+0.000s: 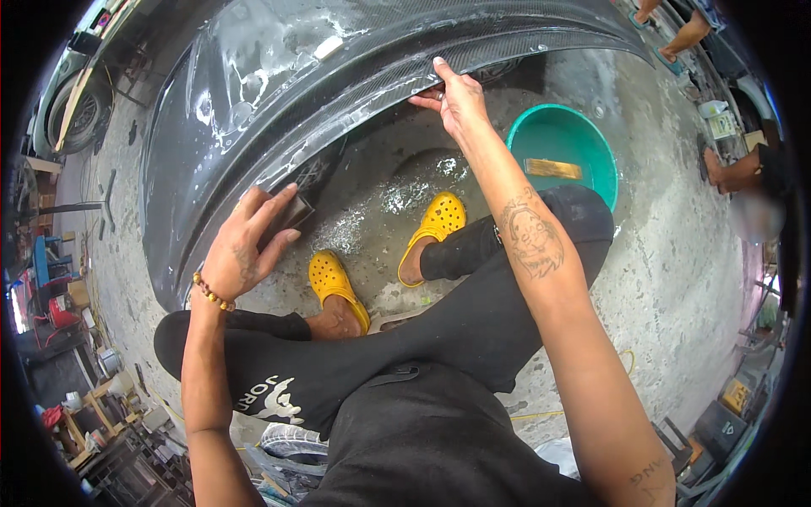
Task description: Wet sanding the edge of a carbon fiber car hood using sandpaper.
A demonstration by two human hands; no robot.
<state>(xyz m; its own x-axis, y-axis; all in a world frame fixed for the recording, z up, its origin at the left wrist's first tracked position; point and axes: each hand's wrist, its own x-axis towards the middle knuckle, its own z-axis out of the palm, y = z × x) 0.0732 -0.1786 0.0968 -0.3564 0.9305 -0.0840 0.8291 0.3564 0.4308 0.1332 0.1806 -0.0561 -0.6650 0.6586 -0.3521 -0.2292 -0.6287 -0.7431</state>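
A large dark carbon-fibre car panel, shaped like a hood, arcs in front of me, wet and streaked with whitish residue. My right hand pinches its near rim, thumb on top and fingers curled beneath. On the left part of the same rim, my left hand holds a dark, thin piece of sandpaper between fingers and thumb. Part of that sheet is hidden under the fingers. A small pale block lies on top of the panel, farther back.
A teal basin of water stands by my right knee, with a yellow-brown block in it. My yellow clogs rest on the wet concrete. Other people's legs show at the far right. Clutter and a wheel line the left.
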